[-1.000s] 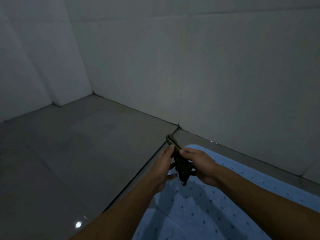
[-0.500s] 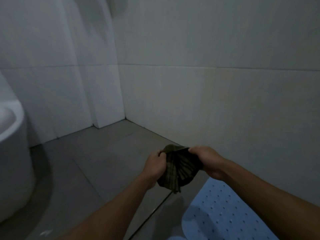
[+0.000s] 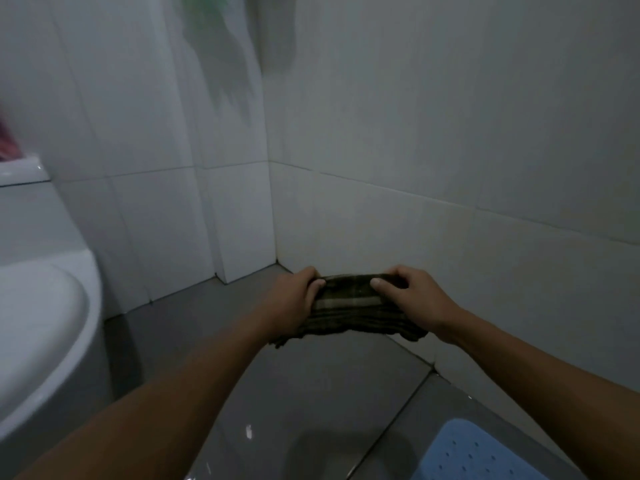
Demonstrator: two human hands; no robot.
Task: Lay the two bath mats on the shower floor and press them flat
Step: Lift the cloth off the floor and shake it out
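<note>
White wall tiles [image 3: 450,133] filled most of the frame, meeting at a corner a little left of centre, with thin grout lines running across at mid height. Dim light left everything greyish, and a soft shadow spread over the tiles at the upper centre, with a blurred green smear above it at the top edge. Grey floor tiles [image 3: 311,393] ran from the corner down to the bottom of the frame, glossy enough to catch a small bright glint at lower centre. A white toilet [image 3: 38,323] curved in along the left edge, its tank above it, and something pink and blurred sat at the far left edge, too indistinct to identify.

Both forearms reached in from the bottom corners toward the centre. The left hand [image 3: 294,299] and the right hand [image 3: 412,296] were each closed on an end of a dark green striped mat [image 3: 349,310], thumbs on top and fingers curled beneath. It was held in the air above the floor, bunched in folds between the hands and sagging at its lower edge. A blue mat [image 3: 467,455] with small holes lay on the floor at the lower right of the frame, only its rounded corner showing.
</note>
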